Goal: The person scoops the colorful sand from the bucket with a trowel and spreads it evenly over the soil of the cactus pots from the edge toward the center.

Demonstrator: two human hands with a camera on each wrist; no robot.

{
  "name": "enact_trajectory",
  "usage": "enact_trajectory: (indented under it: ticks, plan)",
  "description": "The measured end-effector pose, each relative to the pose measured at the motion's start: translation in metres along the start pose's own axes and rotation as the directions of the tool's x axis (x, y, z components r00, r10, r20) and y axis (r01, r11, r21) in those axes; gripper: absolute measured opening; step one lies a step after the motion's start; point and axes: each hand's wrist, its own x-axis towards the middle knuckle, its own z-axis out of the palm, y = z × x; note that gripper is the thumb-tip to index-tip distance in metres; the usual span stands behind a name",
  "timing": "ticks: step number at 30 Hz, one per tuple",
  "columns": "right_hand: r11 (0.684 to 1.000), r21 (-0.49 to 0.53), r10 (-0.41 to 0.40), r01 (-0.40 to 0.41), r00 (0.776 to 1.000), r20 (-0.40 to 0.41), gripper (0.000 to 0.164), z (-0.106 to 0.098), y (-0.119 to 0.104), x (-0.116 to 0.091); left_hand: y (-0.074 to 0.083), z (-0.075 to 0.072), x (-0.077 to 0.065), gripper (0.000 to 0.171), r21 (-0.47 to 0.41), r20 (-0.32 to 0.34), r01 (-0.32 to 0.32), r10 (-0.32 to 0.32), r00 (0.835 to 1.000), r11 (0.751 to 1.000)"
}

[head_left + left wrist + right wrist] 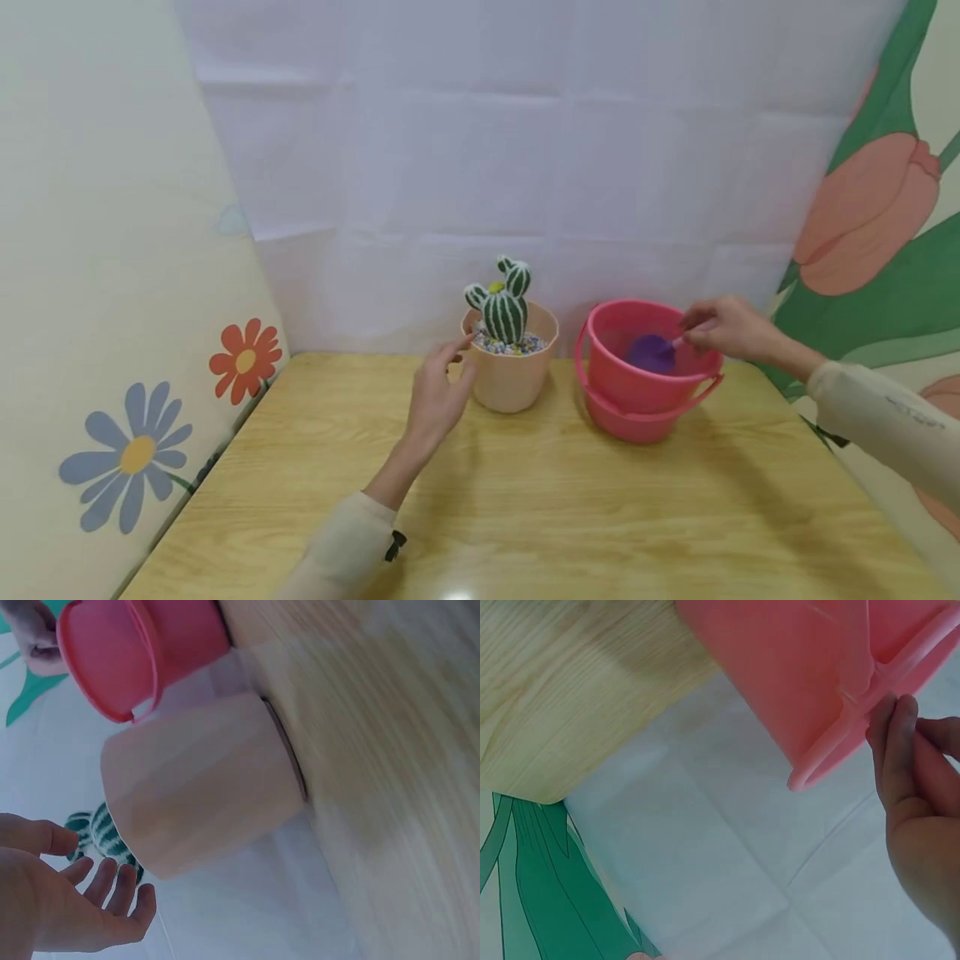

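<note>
A peach plant pot (510, 382) stands on the table, holding a green-and-white striped cactus (504, 315) in multicoloured pebbles (491, 342). My left hand (442, 392) is at the pot's left rim, fingers loosely bent with nothing between them; whether a fingertip touches the rim I cannot tell. In the left wrist view that hand (75, 892) is beside the cactus (109, 832). To the right, a pink bucket (630, 400) stands upright. Over its right rim, my right hand (731, 327) pinches the handle of a purple toy shovel (651, 354), whose blade is inside the bucket. The bucket's bottom is hidden.
The bucket's pink handle (690, 404) hangs down across its front. Both containers stand near the back of the wooden table (525, 508), close to a white cloth backdrop (480, 167). A flower-painted wall (135, 292) flanks the left side.
</note>
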Motion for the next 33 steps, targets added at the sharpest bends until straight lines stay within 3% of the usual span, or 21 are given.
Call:
enact_trajectory:
  ticks: [3,9,19,22,27,30,33]
  plan:
    - [0.999,-0.033,0.023,-0.022,0.999,0.045,0.014,0.003,0.002,0.005,-0.007,-0.008,-0.004,0.039,0.127,0.030,-0.033,0.029,0.999,0.991]
    - [0.992,-0.072,0.109,-0.103,0.991,0.079,0.008,0.012,0.004,0.018,-0.018,-0.019,-0.009,0.042,0.310,0.093,-0.017,-0.012,0.996,0.950]
    - [0.978,-0.056,0.204,-0.199,0.974,0.102,0.009,0.037,0.026,0.029,-0.025,-0.009,-0.014,0.038,0.376,0.151,-0.060,0.002,0.989,0.925]
    - [0.985,-0.052,0.171,-0.166,0.979,0.114,0.007,0.040,0.031,0.028,-0.027,-0.007,-0.014,0.040,0.389,0.160,-0.056,-0.008,0.987,0.920]
    - [0.994,-0.107,0.055,-0.038,0.985,0.163,0.013,0.037,0.034,0.025,-0.030,-0.010,-0.015,0.041,0.407,0.157,-0.048,-0.017,0.987,0.912]
    - [0.990,-0.144,0.034,-0.009,0.984,0.173,0.023,0.029,0.029,0.021,-0.031,-0.013,-0.015,0.043,0.428,0.159,-0.065,-0.004,0.987,0.902]
    - [0.984,-0.179,0.013,0.011,0.991,0.133,0.029,0.021,0.016,0.013,-0.029,-0.018,-0.015,0.047,0.465,0.158,-0.098,0.026,0.987,0.880]
